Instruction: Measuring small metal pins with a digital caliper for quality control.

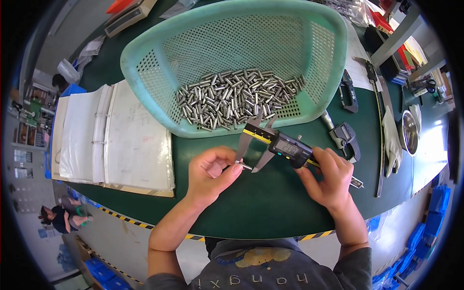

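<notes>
My right hand (331, 176) grips a digital caliper (288, 148) by its body, with the jaws pointing toward my left hand (209, 173). Thumb and fingers of that left hand pinch a small shiny metal pin (247, 166), which lies between the caliper's lower jaws. Whether both jaws touch the pin is too small to tell. Just beyond my hands, a green plastic basket (147, 104) holds a heap of similar metal pins (237, 99). The caliper's upper jaw tips overlap the basket's near edge in the view.
An open ring binder (137, 140) with sleeved pages lies left of the basket. On the right are a micrometer (344, 135), another dark measuring tool (348, 92), a long caliper (372, 77), white gloves (391, 140) and a steel bowl (410, 133). A person (65, 220) sits far left.
</notes>
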